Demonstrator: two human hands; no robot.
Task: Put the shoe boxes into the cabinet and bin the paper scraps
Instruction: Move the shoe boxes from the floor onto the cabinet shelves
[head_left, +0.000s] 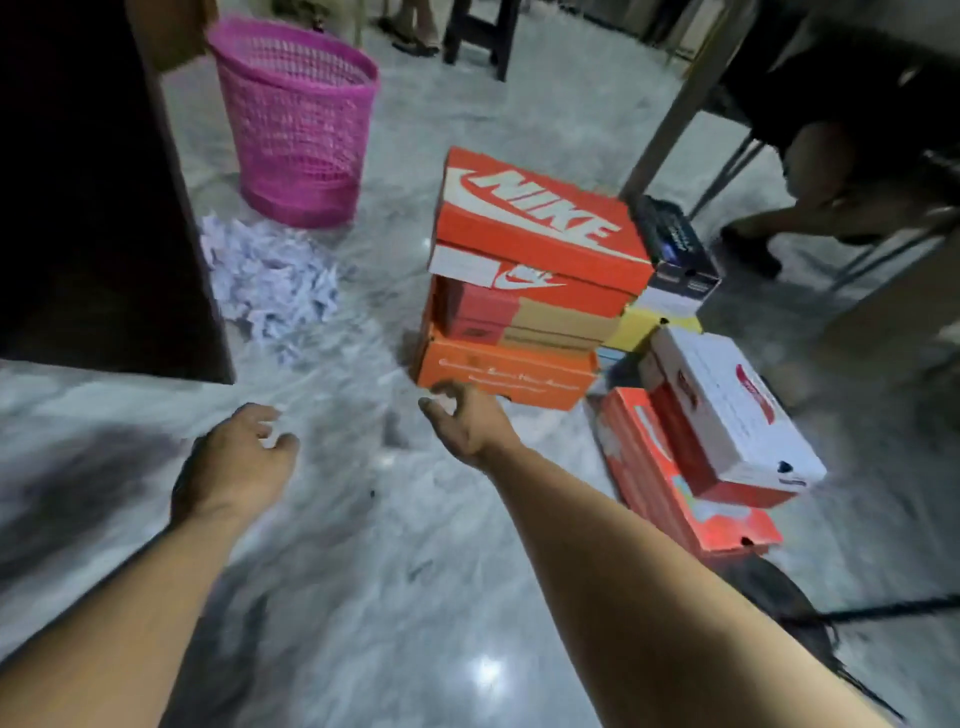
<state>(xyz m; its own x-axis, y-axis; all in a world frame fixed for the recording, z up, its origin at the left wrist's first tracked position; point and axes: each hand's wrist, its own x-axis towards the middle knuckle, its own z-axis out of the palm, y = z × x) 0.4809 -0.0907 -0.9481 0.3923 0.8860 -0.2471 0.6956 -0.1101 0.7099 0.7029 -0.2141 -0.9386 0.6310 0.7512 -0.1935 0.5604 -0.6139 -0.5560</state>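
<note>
Your left hand hangs over the bare floor with its fingers loosely curled around nothing, and your right hand reaches forward, fingers relaxed and apart, just short of the near bottom corner of the orange bottom box; whether it touches the box yet, you cannot tell. The step in hand looks like taking a shoe box from the near stack, and you do better to lift the Nike box off the top than to tug at the bottom one, since the top box overhangs the red-and-tan middle box and would likely slide off. Bring your left hand across so both palms clamp the ends of the lid. To the right, a white box lies tilted on a red-orange box, an unsteady pair to leave for later, and behind them sit a yellow box and a dark box. The marble floor is glossy and grey, so a box set down on it may skid. On the left stands the dark cabinet; just beyond its corner the paper scraps lie heaped, with the pink mesh bin close behind. Farther off are stool legs and, at right, a seated person's leg.
</note>
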